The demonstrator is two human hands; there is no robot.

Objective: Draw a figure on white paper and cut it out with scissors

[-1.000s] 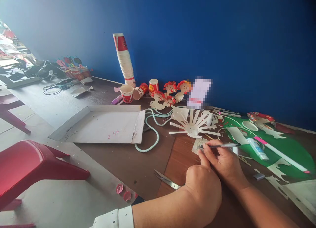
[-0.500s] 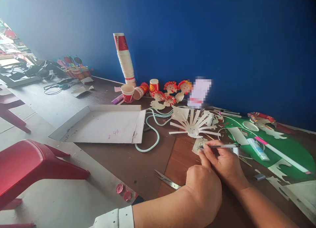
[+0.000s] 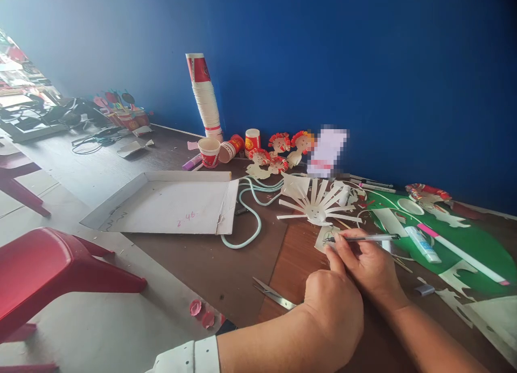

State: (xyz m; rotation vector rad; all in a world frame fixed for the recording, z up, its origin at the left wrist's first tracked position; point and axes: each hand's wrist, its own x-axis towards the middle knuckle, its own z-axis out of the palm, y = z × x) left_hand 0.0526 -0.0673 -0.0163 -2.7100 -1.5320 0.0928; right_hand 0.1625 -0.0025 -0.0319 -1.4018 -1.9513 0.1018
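Observation:
My right hand (image 3: pixel 374 265) pinches a clear pen with a black cap end (image 3: pixel 377 237), its tip over a small piece of paper (image 3: pixel 324 237) that bears dark green marks. On the lower edge of that piece presses the index finger of my left hand (image 3: pixel 335 300); the other fingers are curled under and partly hidden. Just beyond the paper lies a cut paper cup (image 3: pixel 317 214), its strips fanned out and a small face drawn on its base. Scissors (image 3: pixel 274 295) rest partly open beside my left wrist, their handles hidden by it.
A white box lid (image 3: pixel 181 201) sits to the left, with a pale cable (image 3: pixel 258 222) beside it. A tall stack of paper cups (image 3: pixel 205 101) leans near the blue wall. To the right, a glue tube (image 3: pixel 422 244) and a pink-capped marker (image 3: pixel 462 253) lie on green sheet (image 3: pixel 493 249).
The pen in my right hand has tilted a little, its back end shifting slightly right. My left hand stays on the paper.

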